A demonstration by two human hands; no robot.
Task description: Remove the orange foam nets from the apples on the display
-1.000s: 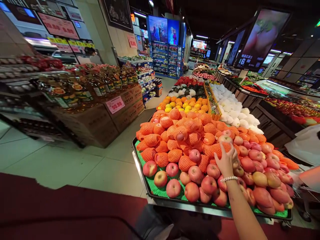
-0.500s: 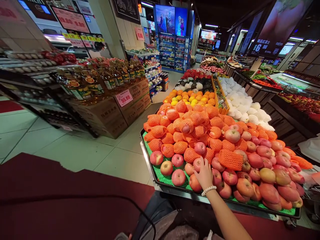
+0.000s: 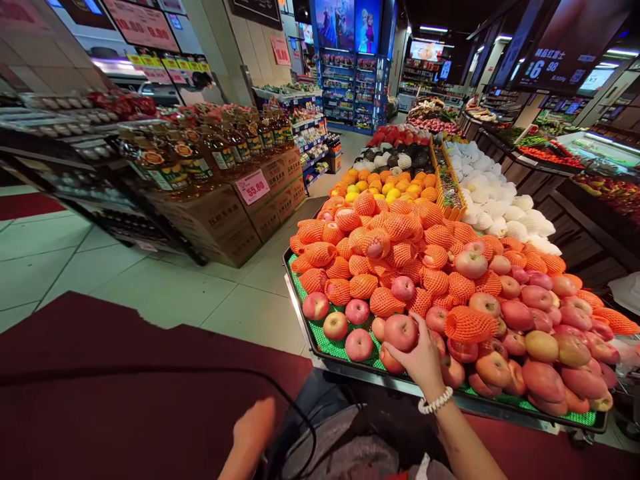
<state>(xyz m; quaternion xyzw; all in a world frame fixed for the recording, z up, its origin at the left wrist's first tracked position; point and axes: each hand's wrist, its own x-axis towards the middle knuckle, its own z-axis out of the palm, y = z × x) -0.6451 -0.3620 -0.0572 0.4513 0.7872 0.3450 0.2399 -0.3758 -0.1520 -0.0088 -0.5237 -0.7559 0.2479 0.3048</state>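
My right hand (image 3: 423,363), with a white bead bracelet at the wrist, is closed around a pink-red apple (image 3: 401,331) just above the front of the apple pile (image 3: 525,333). Bare apples lie along the front row on green mesh (image 3: 325,343). Behind them are apples in orange foam nets (image 3: 395,247). My left hand (image 3: 253,430) shows at the bottom edge, blurred, beside a black cable (image 3: 300,413); its fingers cannot be made out.
The display tray's metal rim (image 3: 350,370) runs along the front. Farther back lie oranges (image 3: 385,190) and white-netted fruit (image 3: 495,207). Boxes with oil bottles (image 3: 200,167) and a 55.80 price tag (image 3: 253,187) stand to the left across a tiled aisle (image 3: 150,293).
My right hand went from the orange nets on the right to the front left apples and closed on one, lifting it. My left hand came into view at the bottom.
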